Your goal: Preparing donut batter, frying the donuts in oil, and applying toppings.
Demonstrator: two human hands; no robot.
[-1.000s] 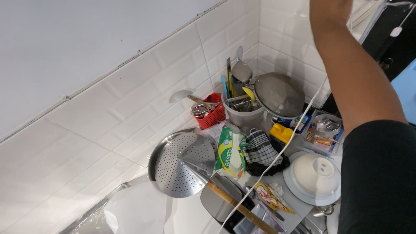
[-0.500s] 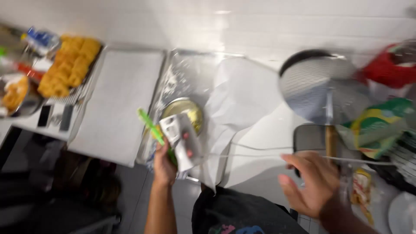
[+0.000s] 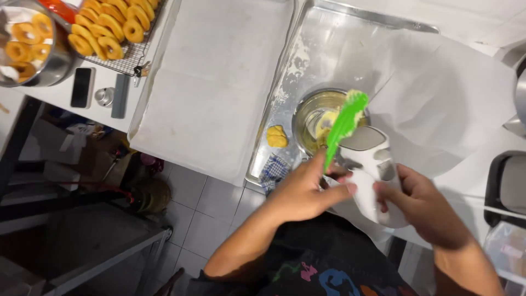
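1. Gripping a green spatula [image 3: 344,121] by its lower end, the left hand [image 3: 307,192] is closed around the handle, with the blade pointing up toward 1 o'clock over a small metal bowl [image 3: 323,118].
2. Wrapped around the back of a white handheld appliance [image 3: 372,172], the right hand [image 3: 424,211] holds it just at 3 o'clock of the left hand, both above the near counter edge.
3. Judging progress: yellowish batter clings to the spatula tip and some sits in the bowl, so scraping looks under way, not finished; a lump of yellow dough [image 3: 276,136] lies on the steel tray [image 3: 329,33] at 9 o'clock of the bowl, unused.
4. Ring-shaped fried pastries [image 3: 112,24] already fill a wire rack at 10 o'clock, so much of the batch seems done; more sit in a steel bowl [image 3: 52,66] beside it.
5. Room: white paper [image 3: 449,93] spreads at 2 o'clock, a lined empty sheet [image 3: 213,82] at 10 o'clock offers open space. The tray's near rim and the counter edge sit just under the hands, with floor below.
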